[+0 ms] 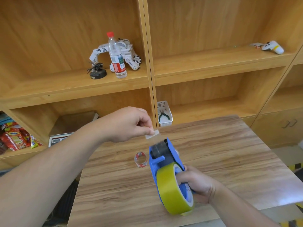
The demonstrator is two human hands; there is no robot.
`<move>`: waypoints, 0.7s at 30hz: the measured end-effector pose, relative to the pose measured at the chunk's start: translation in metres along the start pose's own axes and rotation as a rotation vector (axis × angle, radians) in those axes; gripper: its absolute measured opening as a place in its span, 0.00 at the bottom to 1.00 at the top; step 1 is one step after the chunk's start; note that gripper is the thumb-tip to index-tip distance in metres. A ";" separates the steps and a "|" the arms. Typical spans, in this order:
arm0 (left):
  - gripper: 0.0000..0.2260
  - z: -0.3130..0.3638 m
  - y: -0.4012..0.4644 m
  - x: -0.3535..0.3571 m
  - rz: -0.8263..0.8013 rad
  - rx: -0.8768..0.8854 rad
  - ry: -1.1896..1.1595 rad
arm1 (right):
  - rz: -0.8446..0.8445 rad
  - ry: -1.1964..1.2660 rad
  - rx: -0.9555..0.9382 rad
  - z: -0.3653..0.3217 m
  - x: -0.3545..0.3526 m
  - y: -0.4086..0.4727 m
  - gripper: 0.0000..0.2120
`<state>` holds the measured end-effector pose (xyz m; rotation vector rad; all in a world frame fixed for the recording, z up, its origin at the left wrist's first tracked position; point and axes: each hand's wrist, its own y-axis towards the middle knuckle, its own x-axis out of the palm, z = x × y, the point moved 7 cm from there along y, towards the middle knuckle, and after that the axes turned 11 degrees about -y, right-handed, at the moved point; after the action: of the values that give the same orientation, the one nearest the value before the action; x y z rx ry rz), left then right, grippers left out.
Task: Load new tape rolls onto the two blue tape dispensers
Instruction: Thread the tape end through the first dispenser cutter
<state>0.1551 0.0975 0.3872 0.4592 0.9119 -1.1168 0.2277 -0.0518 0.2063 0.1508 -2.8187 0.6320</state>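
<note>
My right hand (196,183) grips a blue tape dispenser (165,158) by its handle, held above the wooden table (221,151). A yellowish tape roll (169,192) sits on the dispenser's hub. A clear strip of tape runs from the roll over the black roller to the front. My left hand (127,124) pinches the white end tab (152,134) of that strip just beyond the dispenser's front edge. An empty cardboard tape core (140,159) with red print stands on the table left of the dispenser. Only one dispenser is in view.
Wooden shelves stand behind the table. On them are a water bottle (116,56), a white toy robot (126,51), a white basket with pliers (164,114), snack packets (15,138) at the left and a white controller (273,46) at the right.
</note>
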 end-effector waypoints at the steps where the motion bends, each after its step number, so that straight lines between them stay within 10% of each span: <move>1: 0.06 -0.003 -0.001 -0.001 -0.004 -0.007 0.001 | -0.009 -0.009 0.005 0.001 0.001 0.000 0.15; 21: 0.06 -0.059 -0.004 0.062 -0.301 -0.300 -0.663 | -0.133 -0.134 0.011 -0.002 0.025 0.008 0.17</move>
<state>0.1370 0.1038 0.3039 -0.3012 0.5478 -1.2649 0.2029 -0.0447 0.2113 0.3936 -2.9020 0.6292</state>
